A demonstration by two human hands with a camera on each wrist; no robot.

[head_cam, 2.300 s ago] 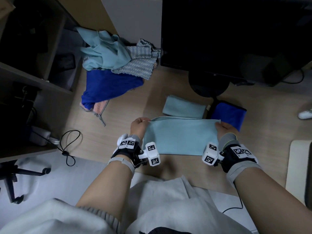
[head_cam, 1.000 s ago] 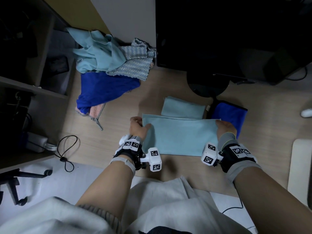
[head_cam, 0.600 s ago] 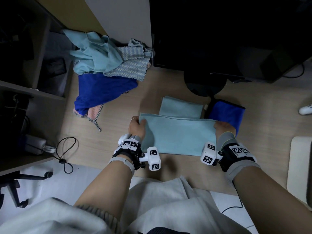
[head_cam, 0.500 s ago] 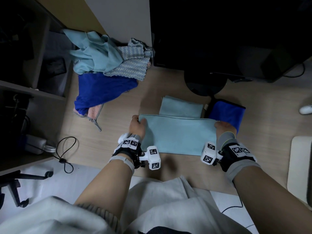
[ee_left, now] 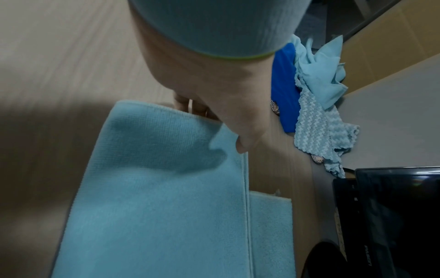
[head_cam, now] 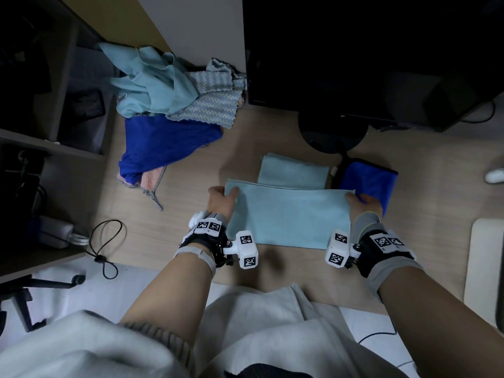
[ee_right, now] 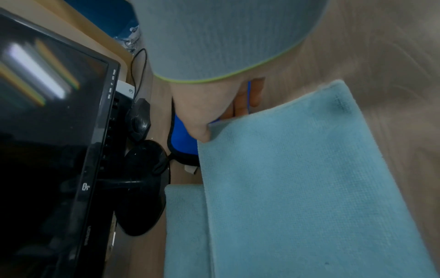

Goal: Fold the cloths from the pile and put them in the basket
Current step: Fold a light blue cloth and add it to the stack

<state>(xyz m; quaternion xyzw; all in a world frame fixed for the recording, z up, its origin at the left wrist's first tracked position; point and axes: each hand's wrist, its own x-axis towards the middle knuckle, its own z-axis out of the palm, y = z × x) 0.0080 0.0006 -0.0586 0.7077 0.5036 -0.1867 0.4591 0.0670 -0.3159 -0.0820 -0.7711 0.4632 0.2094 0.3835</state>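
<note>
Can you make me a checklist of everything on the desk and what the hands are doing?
Surface: wooden desk.
Job's things: light blue cloth, folded flat; unfolded pile far left; folded light blue cloth and folded blue cloth behind. Basket: nothing seen.
Clutter: monitor, mouse.
Hands: left hand and right hand each pinch a far corner.
Cables: looped black cable.
Surroundings: shelf at left.

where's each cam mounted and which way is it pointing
Head: on the head, looking down at the desk; both forearms, left hand and right hand pinch the light blue cloth.
Left wrist: along the left hand toward the pile.
Right wrist: along the right hand, monitor beside it.
All share the cloth.
</note>
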